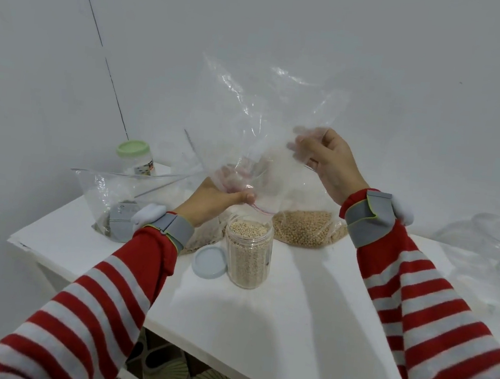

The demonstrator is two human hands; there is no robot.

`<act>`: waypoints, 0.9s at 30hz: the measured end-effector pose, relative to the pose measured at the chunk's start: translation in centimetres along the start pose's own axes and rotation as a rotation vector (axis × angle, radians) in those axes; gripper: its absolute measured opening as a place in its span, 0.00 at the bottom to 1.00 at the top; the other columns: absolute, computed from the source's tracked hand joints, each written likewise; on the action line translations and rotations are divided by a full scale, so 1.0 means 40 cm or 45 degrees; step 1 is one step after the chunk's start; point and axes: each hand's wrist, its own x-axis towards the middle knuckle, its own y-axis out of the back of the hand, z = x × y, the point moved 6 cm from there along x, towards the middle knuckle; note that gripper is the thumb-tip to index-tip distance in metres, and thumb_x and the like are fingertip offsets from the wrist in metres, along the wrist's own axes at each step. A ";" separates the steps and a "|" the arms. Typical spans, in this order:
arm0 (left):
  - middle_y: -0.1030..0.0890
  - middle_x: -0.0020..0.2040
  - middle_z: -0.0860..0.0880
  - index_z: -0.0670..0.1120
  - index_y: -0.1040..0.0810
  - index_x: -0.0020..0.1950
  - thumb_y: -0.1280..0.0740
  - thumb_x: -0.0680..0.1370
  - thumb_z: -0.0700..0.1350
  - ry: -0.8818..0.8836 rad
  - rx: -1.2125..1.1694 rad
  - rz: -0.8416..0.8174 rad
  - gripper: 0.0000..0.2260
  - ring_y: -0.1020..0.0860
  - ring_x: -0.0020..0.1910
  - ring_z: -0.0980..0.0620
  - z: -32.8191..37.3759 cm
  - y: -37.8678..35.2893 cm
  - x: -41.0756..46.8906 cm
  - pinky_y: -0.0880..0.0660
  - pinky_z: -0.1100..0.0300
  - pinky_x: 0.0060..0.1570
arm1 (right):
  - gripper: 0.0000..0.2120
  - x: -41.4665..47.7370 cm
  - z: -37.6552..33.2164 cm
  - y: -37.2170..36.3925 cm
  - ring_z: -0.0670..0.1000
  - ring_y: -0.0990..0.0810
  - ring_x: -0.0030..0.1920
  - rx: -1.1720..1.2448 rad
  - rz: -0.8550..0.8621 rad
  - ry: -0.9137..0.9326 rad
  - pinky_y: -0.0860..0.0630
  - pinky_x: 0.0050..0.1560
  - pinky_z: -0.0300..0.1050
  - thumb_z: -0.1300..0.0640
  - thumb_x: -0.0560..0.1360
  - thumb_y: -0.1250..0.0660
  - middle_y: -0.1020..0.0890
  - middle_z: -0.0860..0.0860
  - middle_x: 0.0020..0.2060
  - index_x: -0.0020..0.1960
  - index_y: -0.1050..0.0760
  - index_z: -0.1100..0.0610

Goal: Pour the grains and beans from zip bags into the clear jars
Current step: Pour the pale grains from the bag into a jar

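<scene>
From my remote seat I look down on a white desk (274, 316). At the centre stands a clear round jar (248, 251), smooth plastic, open-topped and filled almost to the brim with small pale grains. Directly above it, at 12 o'clock, hangs a large clear zip bag (260, 112), thin, crinkled and glossy. It is upturned and looks nearly empty.

The left hand (219, 198) pinches the bag's mouth, beside its red zip line, just over the jar's rim. The right hand (329, 164), up at 1 o'clock, has its fingers curled into the plastic and lifts the bag's body.

My judgement: the pour is about finished. To do it well, I would keep the mouth narrow and centred over the opening and shake the raised end gently so the last grains slide down. The jar is full, so spilling is the risk.

A flat, round, pale blue lid (210, 261) lies touching the jar at 9 o'clock. A second bag of round tan beans (306, 230) slumps at 2 o'clock. A green-lidded jar (135, 157) stands far back at 10 o'clock.
</scene>
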 end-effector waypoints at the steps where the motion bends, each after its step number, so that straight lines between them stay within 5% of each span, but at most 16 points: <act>1: 0.16 0.51 0.40 0.53 0.22 0.53 0.25 0.73 0.42 -0.013 -0.022 -0.001 0.13 0.17 0.54 0.46 0.010 -0.004 0.001 0.22 0.52 0.59 | 0.11 -0.006 0.004 -0.018 0.58 0.17 0.53 0.024 -0.035 0.009 0.20 0.57 0.51 0.63 0.77 0.31 0.24 0.56 0.65 0.55 0.31 0.58; 5: 0.17 0.53 0.41 0.60 0.27 0.58 0.36 0.80 0.41 -0.106 0.219 0.037 0.14 0.18 0.52 0.42 0.050 -0.018 0.031 0.21 0.51 0.54 | 0.35 -0.052 0.013 -0.117 0.47 0.21 0.62 -0.236 -0.242 0.115 0.20 0.54 0.42 0.59 0.74 0.27 0.36 0.45 0.72 0.72 0.42 0.45; 7: 0.20 0.57 0.39 0.47 0.26 0.65 0.41 0.79 0.35 -0.158 0.624 0.037 0.16 0.21 0.56 0.41 0.071 -0.047 0.051 0.27 0.65 0.50 | 0.40 -0.068 0.023 -0.163 0.41 0.26 0.66 -0.366 -0.303 0.189 0.24 0.60 0.42 0.56 0.72 0.25 0.35 0.39 0.69 0.75 0.44 0.42; 10: 0.24 0.64 0.41 0.38 0.31 0.70 0.42 0.80 0.34 -0.122 0.983 -0.005 0.17 0.27 0.65 0.43 0.078 -0.082 0.063 0.33 0.62 0.58 | 0.33 -0.054 0.039 -0.180 0.49 0.39 0.74 -0.606 -0.209 0.261 0.35 0.72 0.52 0.48 0.73 0.26 0.36 0.47 0.71 0.73 0.38 0.41; 13: 0.20 0.53 0.42 0.38 0.24 0.60 0.41 0.78 0.34 -0.230 1.063 -0.119 0.13 0.22 0.56 0.44 0.093 -0.061 0.073 0.25 0.54 0.54 | 0.24 -0.033 0.045 -0.174 0.40 0.27 0.62 -0.523 -0.255 0.206 0.26 0.61 0.43 0.53 0.77 0.29 0.29 0.41 0.62 0.70 0.33 0.46; 15: 0.21 0.55 0.47 0.39 0.23 0.61 0.35 0.77 0.37 -0.297 0.877 -0.269 0.13 0.23 0.56 0.51 0.098 -0.044 0.069 0.25 0.62 0.55 | 0.22 -0.019 0.050 -0.158 0.30 0.24 0.51 -0.442 -0.246 0.208 0.24 0.50 0.32 0.62 0.78 0.32 0.27 0.39 0.57 0.70 0.33 0.52; 17: 0.20 0.56 0.51 0.43 0.22 0.62 0.27 0.75 0.46 -0.188 0.639 -0.303 0.17 0.23 0.54 0.58 0.100 -0.016 0.061 0.26 0.66 0.56 | 0.21 0.008 0.072 -0.133 0.34 0.22 0.47 -0.438 -0.190 0.206 0.23 0.48 0.33 0.67 0.79 0.37 0.25 0.45 0.58 0.70 0.32 0.55; 19: 0.18 0.49 0.56 0.47 0.20 0.57 0.25 0.73 0.50 -0.089 0.398 -0.143 0.15 0.21 0.48 0.61 0.087 0.032 0.066 0.24 0.69 0.48 | 0.19 0.042 0.103 -0.092 0.46 0.21 0.47 -0.537 -0.023 0.210 0.21 0.51 0.44 0.66 0.78 0.40 0.24 0.51 0.56 0.67 0.27 0.56; 22: 0.19 0.47 0.57 0.49 0.21 0.51 0.29 0.76 0.46 -0.091 0.497 0.126 0.05 0.21 0.43 0.59 0.027 0.116 0.079 0.22 0.63 0.48 | 0.16 0.061 0.171 -0.013 0.58 0.24 0.53 -0.752 0.315 0.172 0.25 0.58 0.51 0.69 0.74 0.42 0.31 0.55 0.53 0.57 0.20 0.61; 24: 0.20 0.54 0.53 0.50 0.23 0.56 0.29 0.76 0.42 0.104 0.806 -0.110 0.10 0.22 0.46 0.57 -0.077 0.116 0.081 0.23 0.58 0.54 | 0.17 0.040 0.246 0.001 0.54 0.28 0.57 -0.918 0.268 0.128 0.30 0.61 0.42 0.74 0.74 0.43 0.33 0.58 0.59 0.56 0.21 0.64; 27: 0.28 0.68 0.50 0.49 0.33 0.72 0.24 0.71 0.48 0.494 1.235 -0.695 0.31 0.26 0.63 0.49 -0.271 0.065 0.025 0.30 0.56 0.64 | 0.19 -0.017 0.408 -0.022 0.57 0.29 0.63 -1.400 -0.220 -0.115 0.36 0.69 0.43 0.71 0.75 0.38 0.40 0.60 0.72 0.66 0.27 0.64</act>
